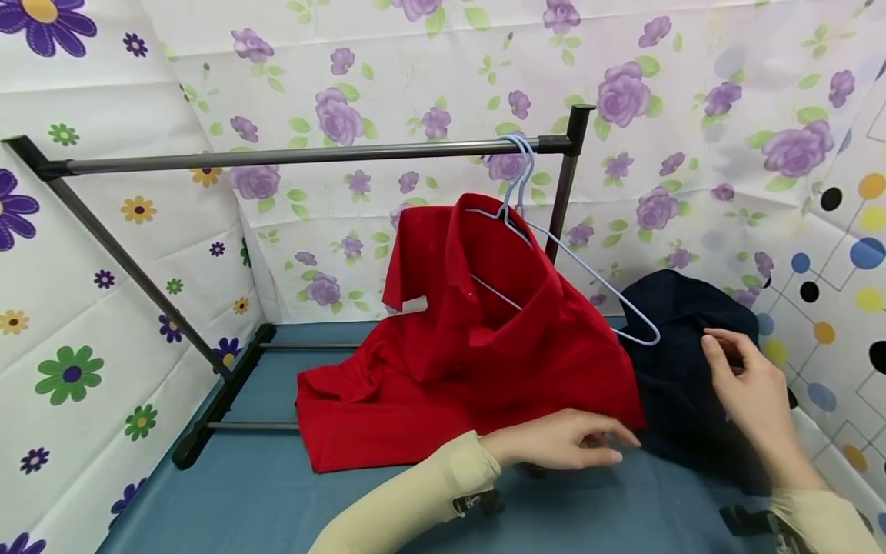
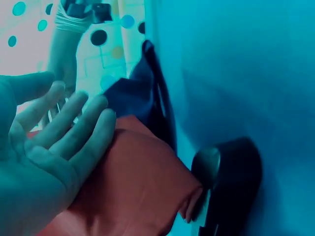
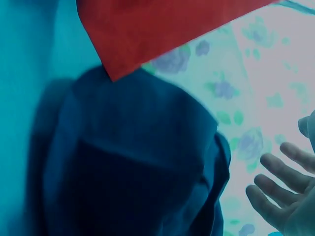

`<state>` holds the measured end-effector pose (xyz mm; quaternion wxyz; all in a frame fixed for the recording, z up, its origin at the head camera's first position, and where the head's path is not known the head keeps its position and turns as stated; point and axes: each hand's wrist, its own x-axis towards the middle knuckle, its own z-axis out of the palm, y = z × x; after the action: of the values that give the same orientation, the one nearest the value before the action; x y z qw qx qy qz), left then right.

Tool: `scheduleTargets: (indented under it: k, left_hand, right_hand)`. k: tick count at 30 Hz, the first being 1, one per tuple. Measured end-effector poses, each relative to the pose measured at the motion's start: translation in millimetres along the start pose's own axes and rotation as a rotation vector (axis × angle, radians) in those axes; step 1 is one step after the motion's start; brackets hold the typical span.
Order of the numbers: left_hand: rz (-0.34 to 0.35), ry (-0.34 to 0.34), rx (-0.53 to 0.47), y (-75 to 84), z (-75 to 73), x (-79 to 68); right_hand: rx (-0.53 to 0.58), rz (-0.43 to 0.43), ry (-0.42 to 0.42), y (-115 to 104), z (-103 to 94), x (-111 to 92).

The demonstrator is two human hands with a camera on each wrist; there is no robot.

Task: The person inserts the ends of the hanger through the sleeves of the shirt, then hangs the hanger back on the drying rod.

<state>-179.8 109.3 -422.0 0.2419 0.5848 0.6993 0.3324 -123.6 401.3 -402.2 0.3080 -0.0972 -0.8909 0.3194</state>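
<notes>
A red collared shirt (image 1: 443,338) hangs partly from pale lilac wire hangers (image 1: 602,273) hooked on the rail, its lower part spread on the table. One hanger arm sticks out bare to the right of the collar. My left hand (image 1: 561,440) is at the shirt's lower right edge, fingers loosely extended and holding nothing; the left wrist view shows the palm and fingers (image 2: 81,132) beside the red cloth. To the right, a crumpled dark navy garment (image 1: 685,362) lies bunched. My right hand (image 1: 751,392) is beside it with relaxed, empty fingers (image 3: 278,189).
A dark metal garment rack (image 1: 311,156) stands on the blue-covered table (image 1: 228,500), its base foot (image 1: 221,400) at the left. Flowered sheets (image 1: 415,77) form the back and left walls; a dotted sheet (image 1: 837,308) closes the right side.
</notes>
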Motion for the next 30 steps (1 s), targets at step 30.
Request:
scheduleTargets:
  k: [30]
  left_hand:
    - [-0.370, 0.334, -0.010, -31.1, -12.4, 86.0]
  right_hand:
    - [0.035, 0.204, -0.636, 111, 17.2, 79]
